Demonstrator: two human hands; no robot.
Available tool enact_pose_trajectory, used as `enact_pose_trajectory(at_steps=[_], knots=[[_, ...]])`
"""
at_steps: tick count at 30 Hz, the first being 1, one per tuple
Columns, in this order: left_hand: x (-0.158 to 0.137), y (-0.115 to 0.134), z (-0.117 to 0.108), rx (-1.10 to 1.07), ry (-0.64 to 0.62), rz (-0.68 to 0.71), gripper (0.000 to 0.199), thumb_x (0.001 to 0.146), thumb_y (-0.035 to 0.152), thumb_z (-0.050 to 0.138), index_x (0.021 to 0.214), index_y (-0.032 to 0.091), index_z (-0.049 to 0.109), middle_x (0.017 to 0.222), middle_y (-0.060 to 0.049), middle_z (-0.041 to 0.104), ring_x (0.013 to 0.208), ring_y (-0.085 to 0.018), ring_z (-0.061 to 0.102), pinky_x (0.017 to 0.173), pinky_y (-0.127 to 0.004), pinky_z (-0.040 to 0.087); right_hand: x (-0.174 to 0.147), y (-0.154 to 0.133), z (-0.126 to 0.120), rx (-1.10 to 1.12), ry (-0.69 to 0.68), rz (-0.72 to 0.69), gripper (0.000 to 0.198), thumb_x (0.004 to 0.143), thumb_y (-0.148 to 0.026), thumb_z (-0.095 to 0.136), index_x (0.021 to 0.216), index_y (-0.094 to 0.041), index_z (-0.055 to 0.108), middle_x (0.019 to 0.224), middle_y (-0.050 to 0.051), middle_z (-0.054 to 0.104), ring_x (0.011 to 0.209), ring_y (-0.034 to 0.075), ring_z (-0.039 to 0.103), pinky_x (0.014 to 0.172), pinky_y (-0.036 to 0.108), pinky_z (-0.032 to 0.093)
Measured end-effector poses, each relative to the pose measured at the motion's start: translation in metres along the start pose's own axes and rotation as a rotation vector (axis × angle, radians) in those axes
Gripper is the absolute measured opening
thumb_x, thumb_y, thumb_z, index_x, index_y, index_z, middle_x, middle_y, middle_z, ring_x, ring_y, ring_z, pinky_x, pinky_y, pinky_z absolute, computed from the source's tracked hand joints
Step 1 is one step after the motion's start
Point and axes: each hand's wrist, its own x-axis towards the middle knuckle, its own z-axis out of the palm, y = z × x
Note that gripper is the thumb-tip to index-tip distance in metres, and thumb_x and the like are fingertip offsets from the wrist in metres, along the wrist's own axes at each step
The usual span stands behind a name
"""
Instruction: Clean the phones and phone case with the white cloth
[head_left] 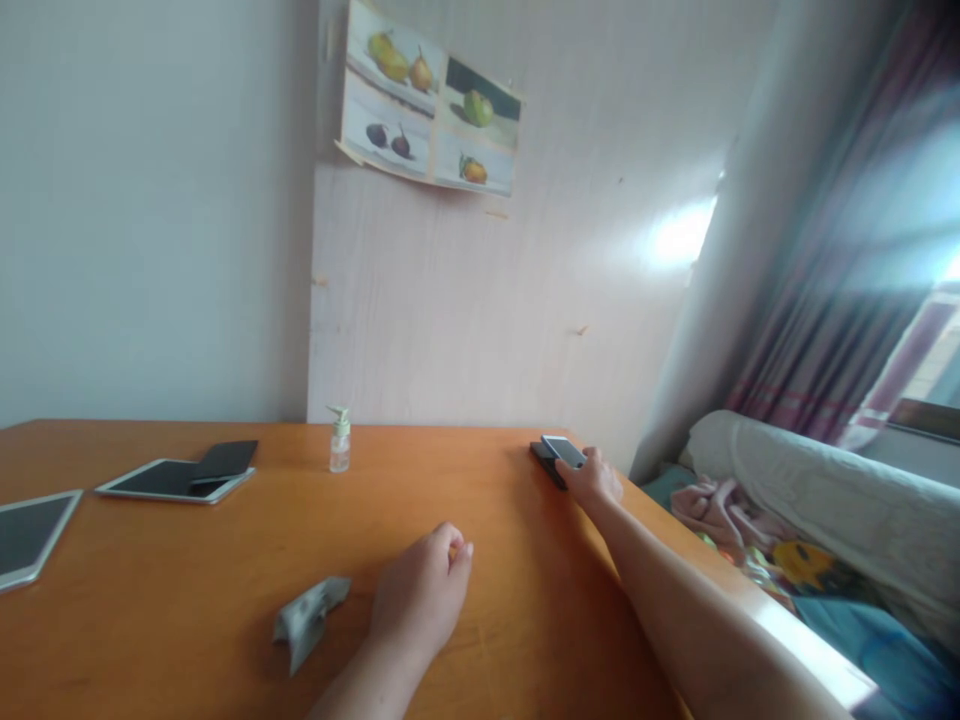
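At the far right of the table, my right hand has its fingers closed around the near end of a white-edged smartphone. The phone lies over a flat black object, which could be another phone or a case; whether the two touch cannot be told. My left hand is curled into a loose fist above the middle of the table, with nothing visible in it. Just left of that fist lies a crumpled grey cloth or wipe.
The orange wooden table bears a small pump bottle at the back. To the left are a white-framed tablet with a dark flat device on it, and another tablet. A bed stands on the right.
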Motion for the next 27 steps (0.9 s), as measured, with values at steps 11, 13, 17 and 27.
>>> enact_pose_trajectory(at_steps=[11, 13, 17, 27], knots=[[-0.001, 0.004, -0.005, -0.028, -0.009, -0.029, 0.021, 0.089, 0.043, 0.053, 0.084, 0.024, 0.062, 0.077, -0.001, 0.069, 0.062, -0.015, 0.058, 0.055, -0.026, 0.021, 0.009, -0.006, 0.016, -0.006, 0.003, 0.027, 0.071, 0.070, -0.063, 0.059, 0.126, -0.021, 0.048, 0.121, 0.013, 0.062, 0.116, 0.036, 0.054, 0.095, 0.048, 0.037], [-0.002, 0.004, -0.004, -0.022, -0.006, -0.035, 0.021, 0.088, 0.043, 0.053, 0.084, 0.024, 0.062, 0.077, -0.001, 0.069, 0.062, -0.015, 0.057, 0.055, -0.026, 0.020, 0.009, -0.006, 0.018, -0.003, -0.001, 0.027, 0.072, 0.070, -0.064, 0.059, 0.126, -0.021, 0.048, 0.121, 0.014, 0.062, 0.117, 0.036, 0.053, 0.095, 0.049, 0.037], [-0.002, 0.003, -0.004, -0.013, -0.003, -0.023, 0.022, 0.089, 0.044, 0.052, 0.084, 0.026, 0.062, 0.074, 0.000, 0.068, 0.060, -0.015, 0.055, 0.055, -0.026, 0.019, 0.009, -0.007, 0.021, 0.000, -0.009, 0.031, 0.072, 0.070, -0.065, 0.058, 0.127, -0.021, 0.048, 0.120, 0.016, 0.062, 0.118, 0.036, 0.052, 0.095, 0.051, 0.036], [-0.002, 0.005, -0.005, 0.003, -0.015, -0.037, 0.021, 0.088, 0.044, 0.052, 0.086, 0.026, 0.062, 0.074, 0.000, 0.067, 0.059, -0.014, 0.055, 0.055, -0.027, 0.017, 0.008, -0.004, 0.024, 0.005, -0.043, 0.054, 0.076, 0.070, -0.065, 0.059, 0.130, -0.020, 0.048, 0.121, 0.017, 0.061, 0.121, 0.037, 0.047, 0.095, 0.050, 0.036]])
